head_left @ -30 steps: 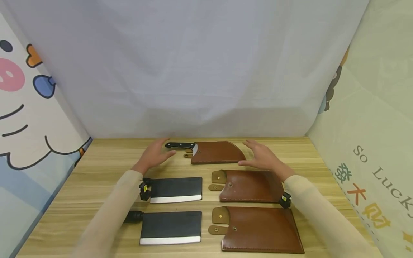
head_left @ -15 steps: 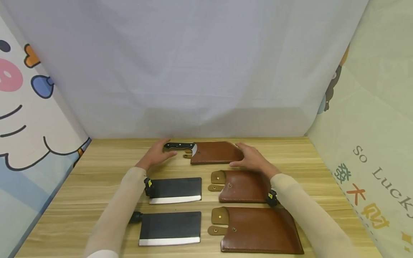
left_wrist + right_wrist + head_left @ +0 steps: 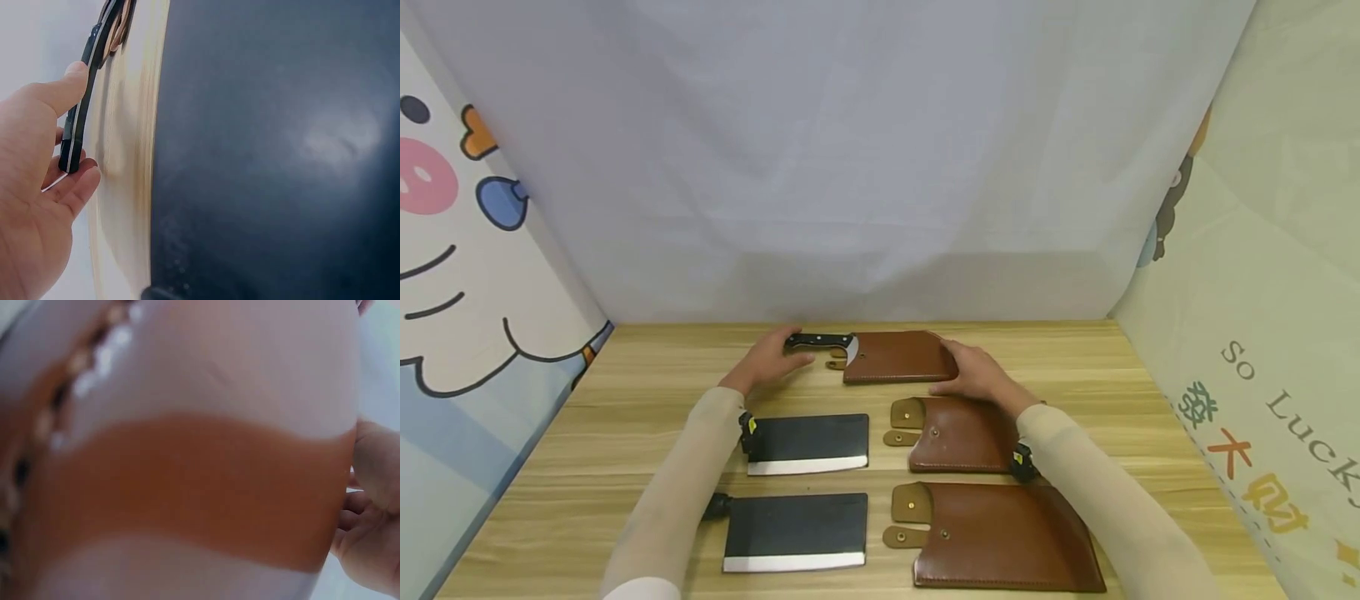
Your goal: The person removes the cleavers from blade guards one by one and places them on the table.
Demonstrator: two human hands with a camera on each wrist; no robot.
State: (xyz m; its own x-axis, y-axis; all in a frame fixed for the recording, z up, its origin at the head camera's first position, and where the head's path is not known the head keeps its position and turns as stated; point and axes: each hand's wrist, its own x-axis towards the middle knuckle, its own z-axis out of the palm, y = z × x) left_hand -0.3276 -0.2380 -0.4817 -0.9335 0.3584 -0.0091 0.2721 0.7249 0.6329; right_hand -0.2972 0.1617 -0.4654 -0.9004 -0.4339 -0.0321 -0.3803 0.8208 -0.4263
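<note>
At the back of the table lies a cleaver with a black riveted handle (image 3: 818, 340), its blade mostly inside a brown leather sheath (image 3: 898, 357). My left hand (image 3: 767, 360) is around the handle's butt end, thumb and fingers spread on either side. In the left wrist view the handle (image 3: 82, 103) passes between the thumb and fingers of that hand (image 3: 37, 169). My right hand (image 3: 977, 373) is at the sheath's rounded right end, fingers on the far side and thumb on the near side. In the right wrist view its fingers are partly hidden behind blurred brown leather.
Nearer on the wooden table (image 3: 625, 400) lie two dark cleavers, an upper one (image 3: 812, 437) and a lower one (image 3: 797, 525). Right of them are two brown sheaths, one (image 3: 962, 433) under my right forearm and a larger one (image 3: 1000, 533). A white cloth (image 3: 865, 167) hangs behind.
My right hand has moved left, from beside the sheath to its rounded end. The left hand has shifted slightly right around the handle's end. The sheathed cleaver has hardly moved.
</note>
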